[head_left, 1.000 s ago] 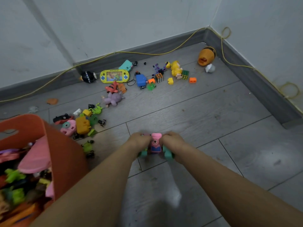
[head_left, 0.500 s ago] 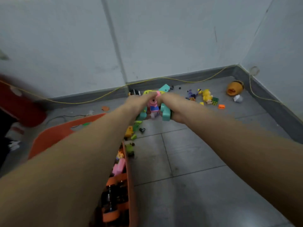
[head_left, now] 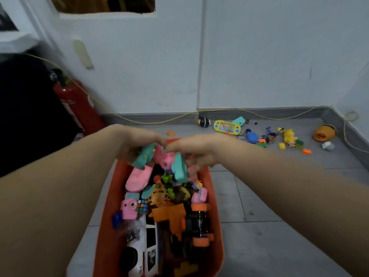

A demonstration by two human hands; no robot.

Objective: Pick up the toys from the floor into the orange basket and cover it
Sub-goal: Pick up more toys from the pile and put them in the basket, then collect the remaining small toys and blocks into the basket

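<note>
Toys point(head_left: 165, 162) lifted — now over basket point(head_left: 214, 196).

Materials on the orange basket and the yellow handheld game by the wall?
Orange basket: looks like moulded plastic, matt to slightly glossy; smooth, thin, even-coloured walls. Yellow handheld game: likely hard glossy plastic; bright solid shell, blue buttons, printed screen panel. Too small to confirm.

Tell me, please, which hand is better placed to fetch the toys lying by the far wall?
Probably the right hand: the game console and yellow plush lie to the right of the orange basket, on its side.
</note>
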